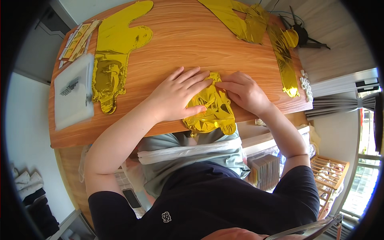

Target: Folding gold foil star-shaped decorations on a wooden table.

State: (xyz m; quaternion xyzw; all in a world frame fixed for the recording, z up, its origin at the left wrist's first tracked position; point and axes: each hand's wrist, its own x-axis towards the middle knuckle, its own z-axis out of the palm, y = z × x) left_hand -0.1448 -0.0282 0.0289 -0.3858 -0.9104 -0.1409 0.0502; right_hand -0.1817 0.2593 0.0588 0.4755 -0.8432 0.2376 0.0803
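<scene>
A gold foil balloon (212,114), folded flat and crinkled, lies at the table's near edge, its lower end hanging a little over. My left hand (180,94) rests on its left part with the fingers spread and the thumb across the foil. At the foil's upper right edge, my right hand (246,92) has its fingers drawn together, pinching the edge. What lies under the palms is hidden.
Another flat gold foil balloon (114,44) lies at the left, beside a stack of clear plastic bags (74,90) and some printed cards (78,40). More gold foil (244,20) lies at the far right near a black router (302,34). Small white pieces (306,86) line the right edge.
</scene>
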